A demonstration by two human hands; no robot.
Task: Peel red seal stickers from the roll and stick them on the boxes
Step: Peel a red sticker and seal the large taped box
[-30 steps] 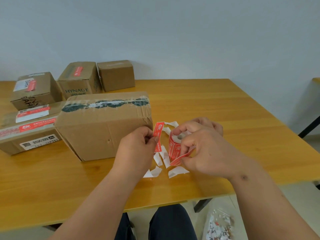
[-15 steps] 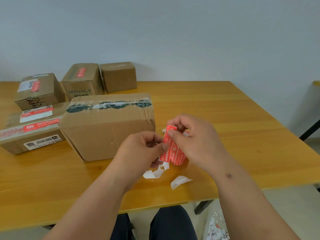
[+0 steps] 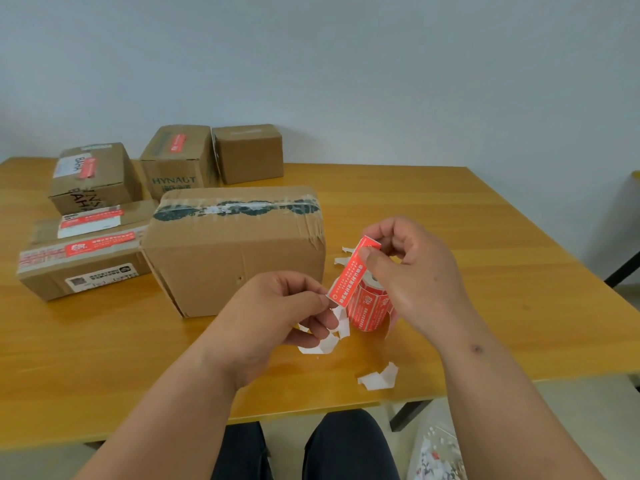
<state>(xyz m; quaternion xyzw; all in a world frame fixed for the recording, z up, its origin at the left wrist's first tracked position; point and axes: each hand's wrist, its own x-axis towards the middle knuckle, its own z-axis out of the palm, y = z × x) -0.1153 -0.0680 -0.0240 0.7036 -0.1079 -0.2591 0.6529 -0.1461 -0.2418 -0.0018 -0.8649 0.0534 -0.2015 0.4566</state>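
Cardboard boxes on the table [image 3: 485, 216]: five. One large box [image 3: 235, 251] stands nearest the person; a flat box [image 3: 83, 258] lies left of it; three small boxes [image 3: 93, 178], [image 3: 178, 157], [image 3: 247, 152] stand behind it. Sticker roll [image 3: 370, 306]: one, right of the large box. Peeled red sticker [image 3: 353, 271]: one. White backing scraps [image 3: 379, 377] around the roll: several, exact number unclear. Hands: two.

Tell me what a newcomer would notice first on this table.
First, the red sticker stretched between both hands at the table's near centre: left hand pinches its lower end, right hand its upper end, above the red roll. Next, the large taped box just left, with white backing scraps around.
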